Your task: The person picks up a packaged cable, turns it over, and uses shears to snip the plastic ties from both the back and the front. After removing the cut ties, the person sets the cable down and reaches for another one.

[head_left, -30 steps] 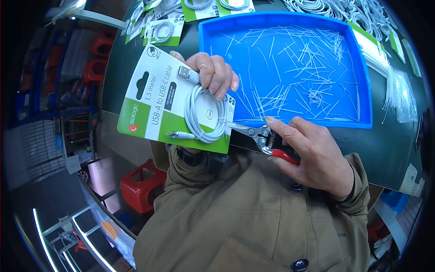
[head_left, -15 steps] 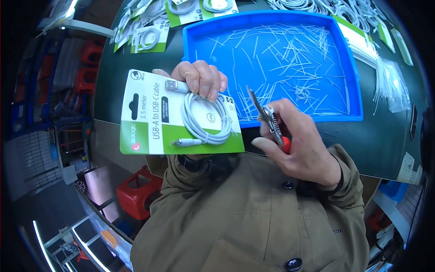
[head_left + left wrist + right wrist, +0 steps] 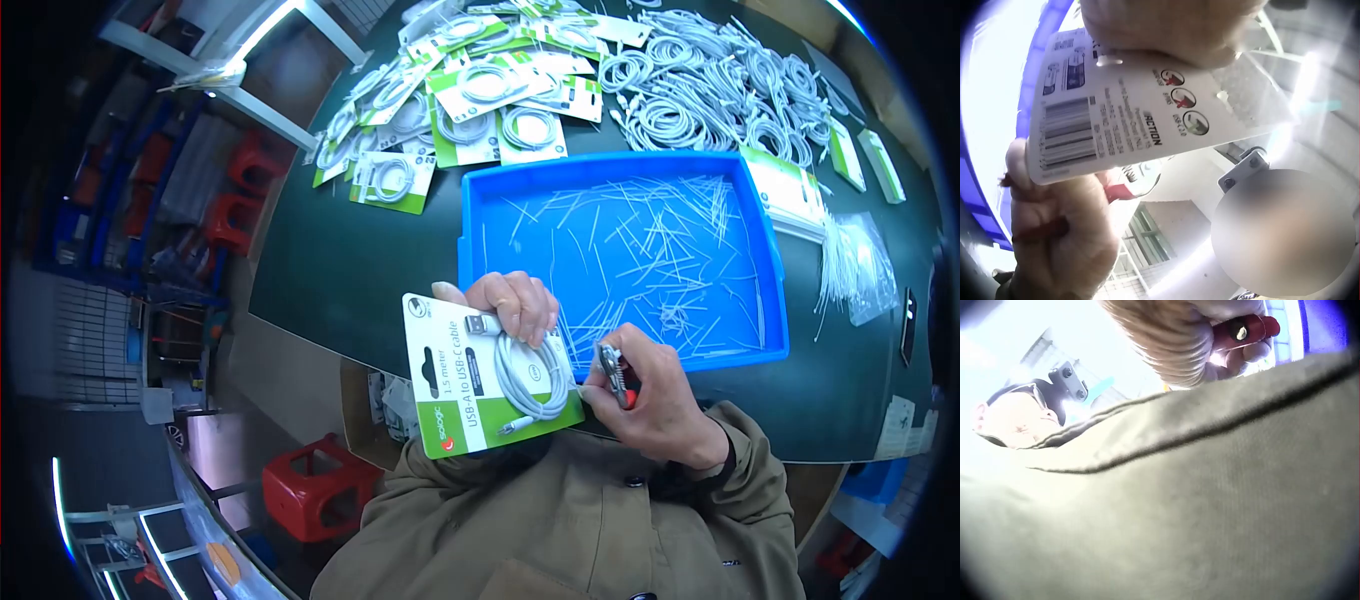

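Observation:
In the head view the left hand [image 3: 515,305] grips the top edge of a white and green cable card [image 3: 455,390], its fingers over the front. A coiled white cable [image 3: 518,378] lies on that card, with a USB plug near the fingers. Beside the card's right edge, the right hand [image 3: 655,405] holds small cutters with red handles [image 3: 629,399]; thumb and fingertips are at the card's edge. The left wrist view shows the card's printed back [image 3: 1129,119] under the left hand [image 3: 1172,25]. A red handle [image 3: 1244,332] sticks out of the right hand [image 3: 1172,337] in the right wrist view.
A blue tray [image 3: 465,215] with scattered thin white ties stands behind the hands. Carded cables [image 3: 490,85] are piled at the back left, loose coiled cables [image 3: 690,85] at the back right. A bundle of white ties [image 3: 835,265] and a clear bag [image 3: 870,270] lie right of the tray.
The head view has tilted up, showing more of the table. The cutters' blades, first at the cable's tie, swung away; the right hand has since come back against the card's edge.

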### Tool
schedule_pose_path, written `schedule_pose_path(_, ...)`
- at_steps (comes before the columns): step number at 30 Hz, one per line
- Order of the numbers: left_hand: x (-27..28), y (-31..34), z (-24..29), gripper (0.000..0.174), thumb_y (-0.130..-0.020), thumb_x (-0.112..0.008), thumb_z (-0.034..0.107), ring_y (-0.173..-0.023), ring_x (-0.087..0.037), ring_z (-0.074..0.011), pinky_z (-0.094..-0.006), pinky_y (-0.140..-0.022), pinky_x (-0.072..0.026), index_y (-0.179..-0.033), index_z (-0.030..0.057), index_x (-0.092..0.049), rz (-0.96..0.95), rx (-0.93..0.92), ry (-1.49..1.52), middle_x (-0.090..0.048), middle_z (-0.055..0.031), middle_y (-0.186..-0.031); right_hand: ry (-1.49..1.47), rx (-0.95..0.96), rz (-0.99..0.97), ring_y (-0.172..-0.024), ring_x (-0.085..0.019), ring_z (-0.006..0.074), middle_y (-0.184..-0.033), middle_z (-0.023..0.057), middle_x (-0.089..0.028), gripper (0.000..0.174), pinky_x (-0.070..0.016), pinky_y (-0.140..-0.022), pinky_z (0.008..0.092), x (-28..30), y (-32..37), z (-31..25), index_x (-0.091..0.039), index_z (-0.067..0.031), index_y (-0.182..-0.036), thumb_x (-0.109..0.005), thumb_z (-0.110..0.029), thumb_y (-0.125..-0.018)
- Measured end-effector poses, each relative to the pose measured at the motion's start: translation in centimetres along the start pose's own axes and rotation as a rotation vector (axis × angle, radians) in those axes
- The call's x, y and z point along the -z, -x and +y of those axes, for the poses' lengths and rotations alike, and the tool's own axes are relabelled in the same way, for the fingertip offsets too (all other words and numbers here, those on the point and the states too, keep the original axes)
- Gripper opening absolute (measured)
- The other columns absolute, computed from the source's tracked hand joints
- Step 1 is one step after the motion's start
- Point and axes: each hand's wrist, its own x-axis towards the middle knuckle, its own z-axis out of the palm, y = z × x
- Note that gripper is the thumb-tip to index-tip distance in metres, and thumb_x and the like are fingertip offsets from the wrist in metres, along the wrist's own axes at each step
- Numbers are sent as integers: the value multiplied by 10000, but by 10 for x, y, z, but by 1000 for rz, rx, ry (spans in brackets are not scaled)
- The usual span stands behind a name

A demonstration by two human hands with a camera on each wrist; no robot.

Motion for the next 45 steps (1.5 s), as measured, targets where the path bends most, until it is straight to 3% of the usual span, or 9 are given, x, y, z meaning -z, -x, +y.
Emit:
schedule_pose_path(4, 23, 1, 37, 788, -1138, -85, 643, -743, -583, -210, -420, -813, -480, -927, 97, -613, -3, -97, -25, -582, -58, -789, 106, -45, 20, -674, -682, 204, -793, 98, -656, 296, -534, -639, 322, 12, 2, 1, -564, -22, -1028, -793, 20, -844)
schedule_pose_path(13, 97, 113, 172, 541, -1159, -390, 479, -714, -534, -193, -356, -707, -458, -830, 73, -527, 395, -382, -536, -540, -76, -778, 508, -7, 226, -752, -653, 335, -859, 157, -631, 365, -505, -679, 429, 50, -4, 21, -601, -8, -1072, -861, -91, -829)
schedule_pose_path(16, 84, 139, 207, 581, -1158, -358, 562, -688, -453, -156, -331, -699, -432, -807, 118, -488, 1199, -559, -949, -485, -36, -751, 511, -54, 235, -710, -601, 293, -841, 135, -599, 398, -478, -660, 402, 61, -3, 23, -600, -4, -1097, -876, -137, -843)
schedule_pose_path(19, 91, 159, 242, 635, -1157, -314, 583, -720, -501, -157, -338, -730, -462, -791, 109, -526, 1549, -638, -1062, -525, -25, -767, 471, -96, 247, -701, -580, 274, -834, 129, -588, 410, -474, -664, 398, 62, -4, 27, -602, -1, -1115, -876, -143, -845)
schedule_pose_path(28, 130, 70, 181, 183, -1062, -646, 219, -786, -604, -139, -285, -778, -540, -1067, 36, -637, 1184, -28, -1252, -601, -24, -901, 422, -14, 239, -821, -621, 257, -1019, 154, -655, 708, -538, -773, 379, 58, -3, 41, -567, 33, -1440, -882, -171, -839)
schedule_pose_path(31, 151, 25, 147, 437, -945, -755, 138, -1009, -650, -234, -369, -935, -559, -1323, -4, -588, 791, 334, -1592, -642, -101, -1146, 447, -29, 234, -860, -629, 262, -1082, 171, -660, 779, -543, -789, 383, 61, -1, 41, -531, 31, -1494, -887, -179, -833)
schedule_pose_path(34, 182, -5, 130, 748, -830, -814, 113, -1210, -577, -343, -461, -1099, -475, -1495, 16, -485, 181, 257, -2210, -607, -165, -1278, 457, -64, 193, -894, -633, 261, -1125, 172, -657, 807, -544, -789, 389, 66, -1, 40, -513, 31, -1510, -891, -178, -829)
schedule_pose_path(37, 213, -35, 126, 928, -760, -847, 143, -1293, -500, -415, -503, -1179, -382, -1577, 45, -419, -5, 389, -2118, -588, -198, -1314, 446, -61, 205, -896, -634, 268, -1112, 167, -652, 816, -542, -796, 393, 67, -2, 44, -516, 31, -1505, -903, -187, -820)
schedule_pose_path(45, 212, -45, 119, 1023, -801, -898, 502, -1122, -621, -418, -496, -999, -522, -1584, 25, -444, 12, 574, -2288, -654, -255, -1175, 423, -134, 169, -908, -642, 283, -1043, 150, -646, 816, -537, -820, 411, 67, 0, 44, -522, -9, -1511, -910, -193, -816)
